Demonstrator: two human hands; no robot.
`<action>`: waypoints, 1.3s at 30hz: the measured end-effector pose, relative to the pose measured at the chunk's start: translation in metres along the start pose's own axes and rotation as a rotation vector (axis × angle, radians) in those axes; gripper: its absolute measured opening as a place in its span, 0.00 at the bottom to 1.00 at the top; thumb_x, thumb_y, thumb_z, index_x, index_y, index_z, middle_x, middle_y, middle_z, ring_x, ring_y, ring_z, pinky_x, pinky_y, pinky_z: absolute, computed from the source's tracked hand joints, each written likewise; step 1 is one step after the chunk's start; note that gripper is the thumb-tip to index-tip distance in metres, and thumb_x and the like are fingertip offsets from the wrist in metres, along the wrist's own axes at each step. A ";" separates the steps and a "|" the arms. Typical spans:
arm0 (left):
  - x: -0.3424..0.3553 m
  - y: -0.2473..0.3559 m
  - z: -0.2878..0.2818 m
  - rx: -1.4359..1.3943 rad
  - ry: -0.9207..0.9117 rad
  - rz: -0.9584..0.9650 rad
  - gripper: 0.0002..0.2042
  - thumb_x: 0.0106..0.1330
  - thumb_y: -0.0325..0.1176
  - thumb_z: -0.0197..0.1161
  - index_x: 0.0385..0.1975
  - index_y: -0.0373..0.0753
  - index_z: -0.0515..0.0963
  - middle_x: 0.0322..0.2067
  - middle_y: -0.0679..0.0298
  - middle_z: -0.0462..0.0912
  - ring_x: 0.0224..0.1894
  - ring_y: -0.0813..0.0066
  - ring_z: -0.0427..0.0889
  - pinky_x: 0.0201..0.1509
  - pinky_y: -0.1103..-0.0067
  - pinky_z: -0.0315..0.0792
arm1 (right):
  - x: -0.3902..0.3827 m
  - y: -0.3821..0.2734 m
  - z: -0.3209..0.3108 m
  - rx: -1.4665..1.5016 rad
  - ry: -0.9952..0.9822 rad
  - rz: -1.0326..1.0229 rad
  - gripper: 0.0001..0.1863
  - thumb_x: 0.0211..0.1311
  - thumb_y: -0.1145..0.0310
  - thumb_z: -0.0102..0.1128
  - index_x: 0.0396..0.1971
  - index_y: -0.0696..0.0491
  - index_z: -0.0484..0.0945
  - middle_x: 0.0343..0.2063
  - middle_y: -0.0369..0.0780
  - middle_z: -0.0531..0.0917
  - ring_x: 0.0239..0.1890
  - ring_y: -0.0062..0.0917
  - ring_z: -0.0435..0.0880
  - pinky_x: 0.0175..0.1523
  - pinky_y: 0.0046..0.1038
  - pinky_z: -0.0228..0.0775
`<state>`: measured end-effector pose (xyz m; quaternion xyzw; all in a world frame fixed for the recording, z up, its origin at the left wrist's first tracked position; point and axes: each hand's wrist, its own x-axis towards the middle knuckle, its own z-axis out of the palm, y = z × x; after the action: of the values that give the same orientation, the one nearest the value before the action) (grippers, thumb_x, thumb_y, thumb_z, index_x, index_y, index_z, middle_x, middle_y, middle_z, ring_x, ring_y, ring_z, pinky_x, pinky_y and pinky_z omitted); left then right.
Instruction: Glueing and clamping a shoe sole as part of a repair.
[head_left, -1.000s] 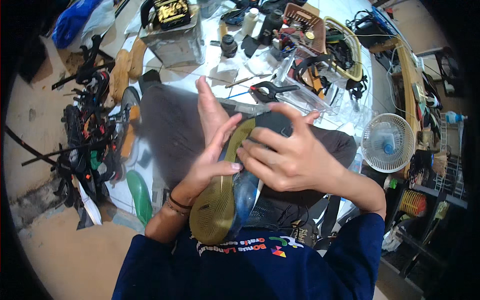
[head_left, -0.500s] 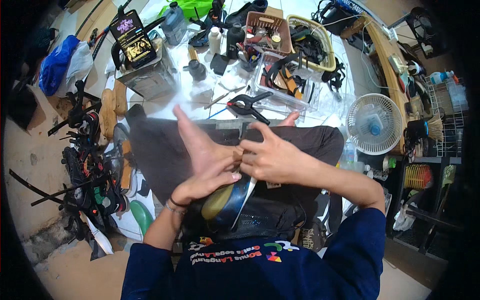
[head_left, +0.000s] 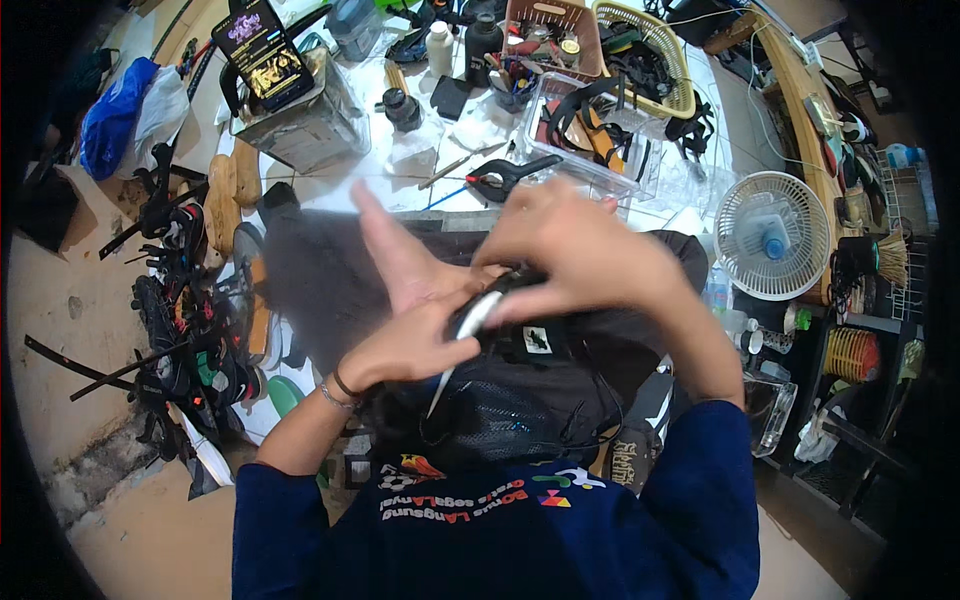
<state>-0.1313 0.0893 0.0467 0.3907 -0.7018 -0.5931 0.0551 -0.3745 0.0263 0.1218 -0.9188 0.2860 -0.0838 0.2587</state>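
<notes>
Head view: at the frame's centre, the left hand [head_left: 408,338] clamps a white-edged shoe [head_left: 479,315] between thumb and fingers; the right hand [head_left: 590,252] is beside it, its finger closure indeterminable through blur. Firm left-hand support should limit twisting.

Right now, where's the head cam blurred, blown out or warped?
Head view: right hand smeared, likely motion blur, left hand clearer; head view: white floor beyond the knees very bright, near washed out; head view: fisheye bends the wooden plank at right, corners go black.
</notes>
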 end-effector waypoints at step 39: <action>-0.069 -0.141 -0.028 -1.489 0.494 0.077 0.40 0.68 0.60 0.53 0.68 0.31 0.58 0.49 0.43 0.81 0.51 0.50 0.83 0.68 0.45 0.62 | -0.016 0.166 0.111 -0.229 0.574 0.801 0.18 0.53 0.73 0.69 0.45 0.45 0.80 0.38 0.41 0.76 0.43 0.39 0.80 0.43 0.39 0.73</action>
<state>-0.0007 0.1108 -0.0416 0.3468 -0.0997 -0.8012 0.4773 -0.4336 -0.0337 -0.0596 -0.6993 0.6832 -0.1952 0.0788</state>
